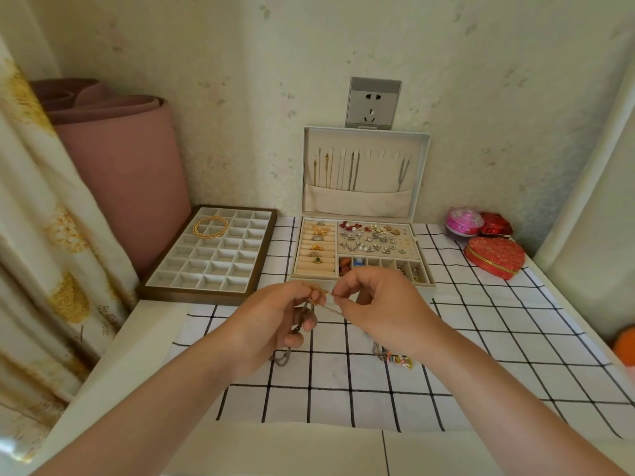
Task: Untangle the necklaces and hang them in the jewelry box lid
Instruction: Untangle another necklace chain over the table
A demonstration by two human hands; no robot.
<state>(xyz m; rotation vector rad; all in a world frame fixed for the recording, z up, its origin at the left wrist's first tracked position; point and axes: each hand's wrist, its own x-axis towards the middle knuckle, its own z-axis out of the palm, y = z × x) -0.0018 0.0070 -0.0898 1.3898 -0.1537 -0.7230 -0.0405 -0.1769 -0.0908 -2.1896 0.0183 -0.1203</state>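
Pinch grip, both sides: left hand (275,324) and right hand (374,304) each clamped fingertips on the gold chain (324,293), held just in front of the jewelry box (297,247). Darker chain (304,316) dangled from the left hand. Likely best: keep slack, tease knot apart, no tugging.

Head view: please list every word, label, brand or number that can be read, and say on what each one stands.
No readable text in this view.
Wall socket: no marking shows.
Heart-shaped red box: pattern only, no words.
Pink round box: too blurred to tell.
Jewelry box lid and necklaces: no label or tag shows.
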